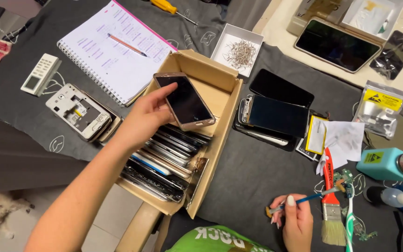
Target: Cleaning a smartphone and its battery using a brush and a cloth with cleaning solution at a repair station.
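The left hand point(148, 114) grips a phone point(185, 101) by its lower left edge, thumb on the glass and fingers beneath, and holds it tilted above a cardboard box point(220, 74). The box sits on the counter point(239, 177) and contains a dense row of similar phones point(164, 161) stacked on edge. The right hand point(297, 219) is closed in a pen grip on a thin blue tool point(304, 200), near a paintbrush point(332, 205) and a toothbrush point(349, 219). The phone appears rigid, moderately light and smooth; its glass face is judged fragile and slippery. The long side edges of the frame offer the more secure hold, not the screen. Further phones point(276, 114) lie just beside the box; a notebook point(113, 51) lies beyond it.
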